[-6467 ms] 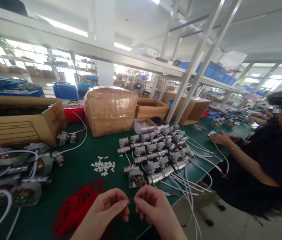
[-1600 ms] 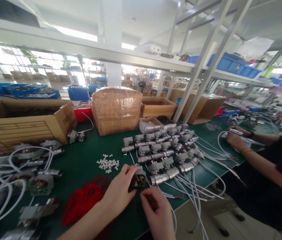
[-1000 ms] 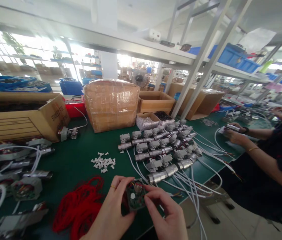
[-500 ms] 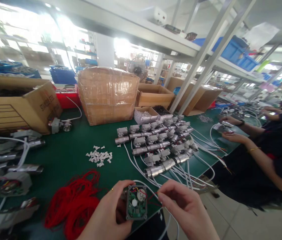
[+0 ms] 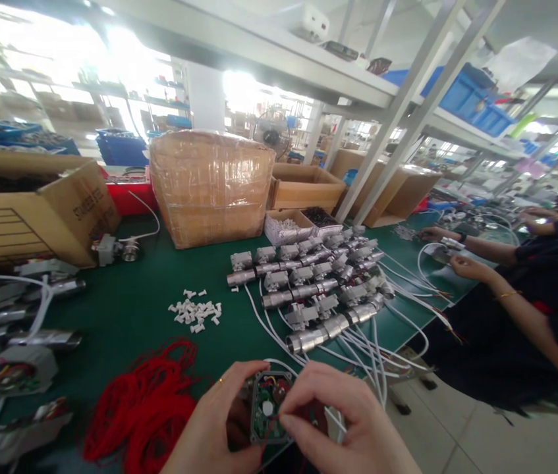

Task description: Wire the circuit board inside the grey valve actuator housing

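Note:
My left hand grips a small grey valve unit with its open face up, showing a green circuit board and coloured wires. A white cable runs off it to the right. My right hand is curled over the unit's right side, fingertips pinched at the board; what they pinch is hidden. A heap of red wires lies on the green mat just left of my left hand.
Rows of metal valve units with white cables lie ahead, beside a small pile of white connectors. A wrapped carton and open boxes stand behind. More units lie at left. Another person works at right.
My left hand picked the valve unit off the mat and brought it close. Over the last half second my right hand moved left onto its open face.

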### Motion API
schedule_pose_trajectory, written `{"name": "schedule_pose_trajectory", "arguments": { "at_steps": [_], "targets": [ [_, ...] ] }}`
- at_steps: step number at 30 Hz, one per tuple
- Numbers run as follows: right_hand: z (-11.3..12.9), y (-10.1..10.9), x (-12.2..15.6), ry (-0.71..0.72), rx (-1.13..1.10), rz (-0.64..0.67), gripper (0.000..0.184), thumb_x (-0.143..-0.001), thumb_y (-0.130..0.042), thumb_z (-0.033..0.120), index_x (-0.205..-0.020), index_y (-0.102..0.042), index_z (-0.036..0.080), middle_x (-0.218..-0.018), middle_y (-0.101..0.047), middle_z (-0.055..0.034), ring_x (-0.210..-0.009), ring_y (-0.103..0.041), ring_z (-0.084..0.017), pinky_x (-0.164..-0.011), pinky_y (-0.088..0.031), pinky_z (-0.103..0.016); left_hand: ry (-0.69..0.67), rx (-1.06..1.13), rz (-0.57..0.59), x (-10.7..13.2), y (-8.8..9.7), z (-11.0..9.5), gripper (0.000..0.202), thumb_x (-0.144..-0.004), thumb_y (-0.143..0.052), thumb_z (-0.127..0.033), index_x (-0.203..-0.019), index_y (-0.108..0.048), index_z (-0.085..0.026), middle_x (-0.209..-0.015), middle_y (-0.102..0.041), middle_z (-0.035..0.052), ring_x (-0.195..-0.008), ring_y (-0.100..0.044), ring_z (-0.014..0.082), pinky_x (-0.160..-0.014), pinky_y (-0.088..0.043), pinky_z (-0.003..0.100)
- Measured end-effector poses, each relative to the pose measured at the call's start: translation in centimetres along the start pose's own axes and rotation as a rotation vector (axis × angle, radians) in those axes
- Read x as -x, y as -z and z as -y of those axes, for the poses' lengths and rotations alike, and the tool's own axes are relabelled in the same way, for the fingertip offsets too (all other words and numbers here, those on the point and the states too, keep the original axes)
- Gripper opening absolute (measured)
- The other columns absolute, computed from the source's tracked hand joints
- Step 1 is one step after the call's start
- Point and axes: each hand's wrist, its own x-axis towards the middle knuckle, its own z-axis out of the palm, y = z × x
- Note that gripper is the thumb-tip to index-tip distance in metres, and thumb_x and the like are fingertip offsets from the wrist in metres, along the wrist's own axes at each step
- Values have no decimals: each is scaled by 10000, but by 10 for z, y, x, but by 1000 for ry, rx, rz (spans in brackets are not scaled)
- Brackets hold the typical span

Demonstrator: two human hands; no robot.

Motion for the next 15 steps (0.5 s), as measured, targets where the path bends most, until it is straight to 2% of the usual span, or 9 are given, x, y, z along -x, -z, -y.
{"name": "schedule_pose_trajectory", "arguments": {
  "at_steps": [6,10,15],
  "targets": [
    [-2,-8,-29,-63,103,-35,201,-771,-664,-33,-710,-710,153,-719,-574,18,-679,-559,-104,-598,-393,-172,35,46,33,0,3,5,642,-643,-675,-170,-1273,-554,-206,-907,-723,16,-718,-697,181,-559,-486,205],
    [1,0,-38,-129,144,25,217,-766,-693,-57,-704,-722,149,-699,-579,28,-675,-561,-100,-587,-389,-166,53,52,64,-1,4,10,652,-657,-699,-168,-1287,-534,-212,-863,-721,5,-712,-698,183,-542,-459,191],
    [1,9,-44,-186,91,107,215,-778,-710,-40,-751,-777,163,-691,-624,29,-656,-560,-97,-577,-391,-175,67,53,50,-2,3,11,668,-662,-711,-169,-1305,-535,-221,-835,-723,-10,-680,-681,167,-549,-468,192]
  ]
}}
